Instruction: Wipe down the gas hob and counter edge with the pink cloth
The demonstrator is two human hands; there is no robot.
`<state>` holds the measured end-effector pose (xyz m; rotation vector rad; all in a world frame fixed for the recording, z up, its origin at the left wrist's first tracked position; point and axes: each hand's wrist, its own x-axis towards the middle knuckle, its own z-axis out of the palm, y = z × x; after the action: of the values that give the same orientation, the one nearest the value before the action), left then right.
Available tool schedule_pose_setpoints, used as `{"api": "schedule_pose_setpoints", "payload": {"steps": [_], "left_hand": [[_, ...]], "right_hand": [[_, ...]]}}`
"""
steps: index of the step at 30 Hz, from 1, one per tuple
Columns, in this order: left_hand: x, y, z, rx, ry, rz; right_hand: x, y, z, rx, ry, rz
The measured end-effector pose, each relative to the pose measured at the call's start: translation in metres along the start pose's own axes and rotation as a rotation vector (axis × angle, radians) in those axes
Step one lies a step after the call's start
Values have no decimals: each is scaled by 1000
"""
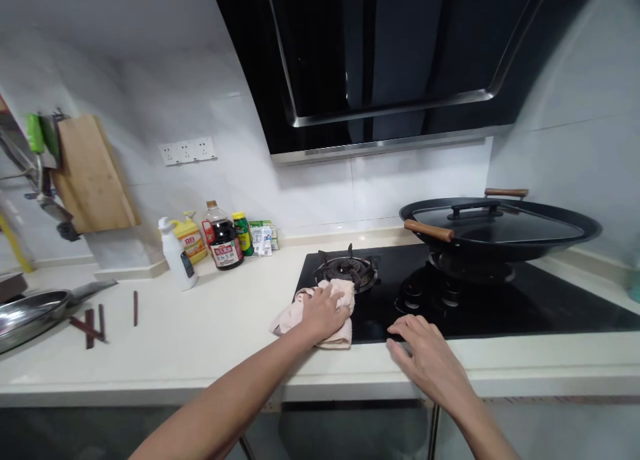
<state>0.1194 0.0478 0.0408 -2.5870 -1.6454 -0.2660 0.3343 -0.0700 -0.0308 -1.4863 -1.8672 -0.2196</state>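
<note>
Under my left hand (324, 313) lies a crumpled pale pink cloth (337, 340), pressed onto the left front corner of the black glass gas stove (370, 330). The fingers curl over the cloth, which partly overhangs the white counter. Just behind it stands the left burner (347, 268) with its black pan support. My right hand (423, 347) hovers at or rests on the stove's front edge, its fingers apart and nothing in them. Two control knobs (413, 295) sit a little beyond that hand.
A large lidded wok (540, 247) with wooden handles covers the right burner. Left of the stove stand a white spray bottle (177, 257), a yellow jug (191, 239) and a soy sauce bottle (225, 243). A frying pan (35, 313) is far left. The range hood (390, 60) overhangs.
</note>
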Motion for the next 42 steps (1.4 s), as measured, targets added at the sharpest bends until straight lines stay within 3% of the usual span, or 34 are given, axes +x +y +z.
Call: {"api": "schedule_pose_setpoints", "payload": {"steps": [8,13,16,20,23,26,30,34,42], "left_hand": [[-51,33,13,-202,68,339],[-47,68,16,-295,5,505],[-48,74,10,-373,-64,545],[-69,48,0,-454,-67,551],[-90,4,-9,-424,6,524],[-103,-46,-12,-410,63,303],[-104,-95,3,-397,142,49],[-104,-107,18,-377,176,22],[-108,-97,16,-359,222,94]], "right_hand": [[-1,3,1,75,1,-3],[-3,14,4,195,200,90],[-3,23,3,171,295,151],[-6,24,0,24,301,216],[-3,2,6,-101,155,195],[11,-36,17,-173,-53,184],[46,-76,32,-157,-334,168],[78,-72,36,-153,-399,139],[118,-3,24,-346,-448,231]]}}
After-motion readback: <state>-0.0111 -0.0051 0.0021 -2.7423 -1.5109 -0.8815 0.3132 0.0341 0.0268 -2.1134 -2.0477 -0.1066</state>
